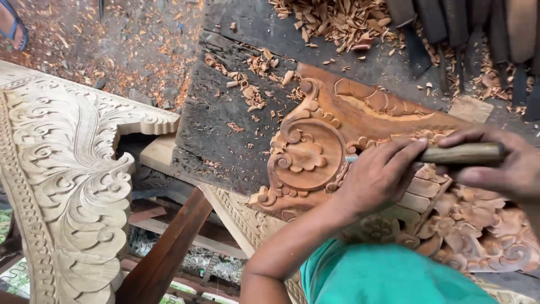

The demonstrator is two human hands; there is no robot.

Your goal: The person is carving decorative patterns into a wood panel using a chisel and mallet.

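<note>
Left hand (378,177): centre right of the frame, fingers curled, pinching the chisel near its blade and resting on the carving.
Right hand (500,163): right edge, fingers wrapped around the chisel's wooden handle.
Chisel (458,154): lies nearly level, handle to the right, thin metal tip pointing left at the edge of the round scroll.
Carving (315,152): reddish wood panel of scrolls and leaves, flat on the bench, centre to lower right.
Handling: the chisel looks light and stiff, best gripped on the handle with the shaft steadied; the carving looks heavy and rigid, its thin raised curls likely brittle.
Bench (225,112): dark rough planks, upper centre.
Shavings (337,19): scattered at top.
Tools (450,22): dark handles, upper right.
Pale carving (67,169): large, unstained, left side.
</note>
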